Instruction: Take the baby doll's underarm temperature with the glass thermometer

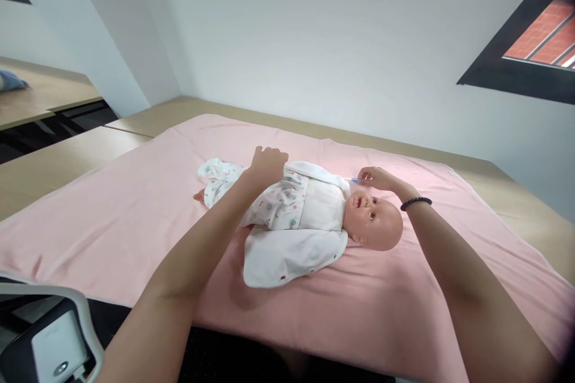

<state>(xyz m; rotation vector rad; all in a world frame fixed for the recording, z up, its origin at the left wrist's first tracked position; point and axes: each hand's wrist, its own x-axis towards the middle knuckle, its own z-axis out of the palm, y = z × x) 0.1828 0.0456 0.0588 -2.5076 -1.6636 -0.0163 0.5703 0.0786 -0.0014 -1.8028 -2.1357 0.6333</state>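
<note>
Head view. Baby doll (314, 215) lies on its back on a pink blanket (135, 221), head toward the right of frame, legs toward the left. Doll wears a white patterned onesie (278, 203); the white front flaps of the garment lie open to both sides, the nearer flap spread flat on the blanket. Doll's bare head rests directly on the blanket, face turned up.

Left hand (268, 164) rests knuckles-up on the doll's far hip, fingers curled down onto the garment; whether it pinches cloth, cannot tell. Left forearm crosses over the doll's lower body.

Right hand (380, 178) hovers just past the doll's head, on the far side, fingers pinched on a thin blue-tipped stick (354, 179). Stick points left toward the doll's collar, tip just beside the far shoulder flap; contact with cloth cannot be told. A dark bead bracelet (415, 203) sits on the right wrist.

Blanket covers most of a pale wooden surface (54, 161), which shows bare at the left and along the back edge by the white wall. Dark window frame (516, 66) at upper right. White-and-black chair back (49, 335) at bottom left.
</note>
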